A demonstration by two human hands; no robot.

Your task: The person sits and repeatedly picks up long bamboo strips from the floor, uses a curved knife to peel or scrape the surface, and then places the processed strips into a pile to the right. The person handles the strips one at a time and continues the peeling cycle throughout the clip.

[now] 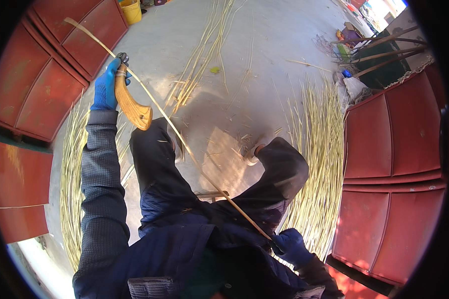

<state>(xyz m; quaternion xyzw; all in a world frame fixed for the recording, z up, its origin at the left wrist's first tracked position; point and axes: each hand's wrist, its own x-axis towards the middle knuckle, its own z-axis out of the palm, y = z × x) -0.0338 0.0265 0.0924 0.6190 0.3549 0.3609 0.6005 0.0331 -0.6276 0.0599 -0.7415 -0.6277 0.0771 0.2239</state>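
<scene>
In a blue work glove, my left hand [106,87] is raised at the upper left, closed on a tool with a curved wooden handle [129,105]. A bit of dark metal shows at the tool's top; its working part is mostly hidden by the fingers. One long, thin, pale stalk [184,142] slants across my lap, passing right beside the tool, its far end sticking out beyond my left hand. Low at the right, my gloved right hand [293,247] is closed around the stalk's near end.
Pale stalks [314,154] lie in a thick bundle to my right, another bundle [71,184] to my left. More stalks [197,65] lie ahead, with cut scraps near my feet. Red panelled doors [391,134] flank both sides. A yellow bucket [131,12] stands far left.
</scene>
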